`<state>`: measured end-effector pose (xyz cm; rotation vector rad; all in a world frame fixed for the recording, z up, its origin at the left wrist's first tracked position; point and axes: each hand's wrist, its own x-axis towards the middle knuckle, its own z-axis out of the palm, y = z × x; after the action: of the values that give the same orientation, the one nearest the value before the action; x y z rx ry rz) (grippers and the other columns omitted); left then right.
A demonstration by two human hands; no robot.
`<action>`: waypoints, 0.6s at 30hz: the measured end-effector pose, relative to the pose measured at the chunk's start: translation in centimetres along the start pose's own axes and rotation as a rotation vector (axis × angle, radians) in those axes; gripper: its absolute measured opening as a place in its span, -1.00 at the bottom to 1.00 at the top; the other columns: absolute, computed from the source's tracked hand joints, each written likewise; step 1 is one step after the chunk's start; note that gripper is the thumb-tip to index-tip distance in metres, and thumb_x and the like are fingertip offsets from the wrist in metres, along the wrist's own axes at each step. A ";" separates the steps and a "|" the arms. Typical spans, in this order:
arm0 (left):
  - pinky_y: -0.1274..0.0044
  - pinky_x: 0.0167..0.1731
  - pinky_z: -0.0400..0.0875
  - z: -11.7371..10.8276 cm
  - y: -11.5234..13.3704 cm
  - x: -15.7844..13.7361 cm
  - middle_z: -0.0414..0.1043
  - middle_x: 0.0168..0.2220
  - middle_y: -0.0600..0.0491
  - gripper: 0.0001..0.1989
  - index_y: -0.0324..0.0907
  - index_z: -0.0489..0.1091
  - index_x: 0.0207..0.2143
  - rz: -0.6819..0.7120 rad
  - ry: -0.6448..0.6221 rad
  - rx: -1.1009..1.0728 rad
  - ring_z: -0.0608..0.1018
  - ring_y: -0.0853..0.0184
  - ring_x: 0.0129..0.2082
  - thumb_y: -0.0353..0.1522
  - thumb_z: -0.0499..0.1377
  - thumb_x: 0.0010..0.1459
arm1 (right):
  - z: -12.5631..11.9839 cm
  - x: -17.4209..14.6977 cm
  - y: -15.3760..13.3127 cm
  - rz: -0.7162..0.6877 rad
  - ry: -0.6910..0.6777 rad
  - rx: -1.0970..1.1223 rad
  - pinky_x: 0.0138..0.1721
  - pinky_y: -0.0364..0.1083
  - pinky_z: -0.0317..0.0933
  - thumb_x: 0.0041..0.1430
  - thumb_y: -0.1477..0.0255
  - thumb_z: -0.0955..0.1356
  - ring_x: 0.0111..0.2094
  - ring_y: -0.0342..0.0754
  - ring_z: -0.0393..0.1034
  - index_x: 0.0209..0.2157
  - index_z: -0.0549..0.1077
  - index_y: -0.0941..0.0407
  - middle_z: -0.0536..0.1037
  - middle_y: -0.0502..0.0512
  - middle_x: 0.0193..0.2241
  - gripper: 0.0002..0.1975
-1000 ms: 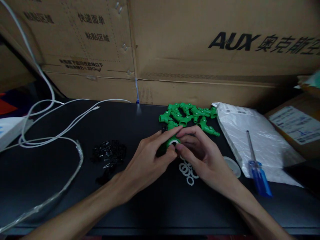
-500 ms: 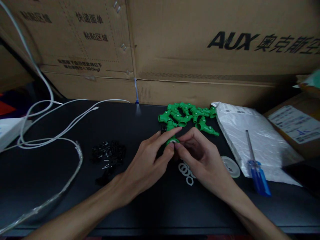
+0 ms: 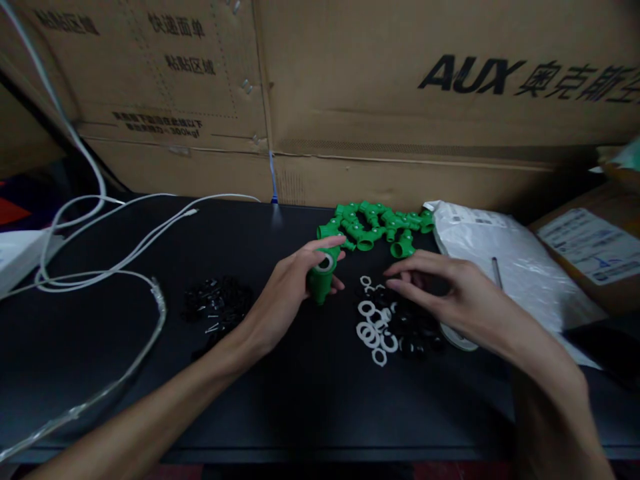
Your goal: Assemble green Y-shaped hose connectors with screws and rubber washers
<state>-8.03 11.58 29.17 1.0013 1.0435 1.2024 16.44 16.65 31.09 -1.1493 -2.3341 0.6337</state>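
Observation:
My left hand (image 3: 295, 277) is closed round a green plastic pipe fitting (image 3: 320, 283). The fitting's round opening faces up, with a pale ring seated inside it. My right hand (image 3: 435, 280) hovers to the right, thumb and forefinger slightly apart, with nothing visible between them. Below its fingertips lie several white washers (image 3: 367, 331) in a loose pile. Beside them, partly under the hand, is a heap of small black parts (image 3: 415, 327), some of them ring-shaped. More green fittings (image 3: 365, 239) lie in a cluster behind both hands.
Small black pieces (image 3: 215, 303) are heaped left of my left forearm. White cables (image 3: 135, 257) loop across the left side. A white padded mailer (image 3: 525, 267) lies at right, with a screwdriver shaft (image 3: 497, 272) showing past my wrist. Cardboard (image 3: 350, 107) walls off the back.
My right hand has left the green fitting and moved right, above the small parts. My left hand has brought the fitting slightly left and tilted it. The black heap at right is now uncovered.

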 end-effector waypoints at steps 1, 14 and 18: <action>0.36 -0.07 0.41 0.0 0.1 0.0 0.53 0.10 -0.10 -0.50 -0.16 0.44 0.19 -0.035 -0.011 -0.069 0.57 0.23 -0.23 -0.17 0.02 0.32 | 0.3 -0.1 0.5 -0.010 -0.028 -0.025 -0.34 -0.10 0.32 0.27 0.24 0.43 -0.33 -0.04 0.46 -0.15 0.64 0.04 0.58 0.06 -0.33 -0.78; 0.38 -0.10 0.48 0.5 0.2 0.1 0.53 0.06 -0.14 -0.45 -0.12 0.26 0.32 -0.153 0.016 -0.232 0.62 0.27 -0.23 -0.19 0.19 0.35 | 0.7 -0.2 1.1 -0.076 -0.009 -0.042 -0.23 -0.03 0.45 0.26 0.29 0.44 -0.26 0.00 0.54 -0.14 0.63 0.04 0.64 0.10 -0.24 -0.81; 0.42 -0.15 0.48 0.6 0.1 -0.1 0.53 -0.03 -0.05 -0.45 -0.08 0.30 0.28 -0.158 0.023 -0.216 0.59 0.33 -0.28 -0.20 0.28 0.29 | 0.3 -0.2 -1.8 -0.019 0.128 0.182 -0.32 -0.12 0.46 0.24 0.29 0.45 -0.34 -0.05 0.57 -0.11 0.58 0.05 0.67 0.05 -0.30 -0.79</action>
<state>-7.44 11.45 29.42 0.7252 0.9687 1.1709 15.28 15.44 31.90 -1.0523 -2.1303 0.7269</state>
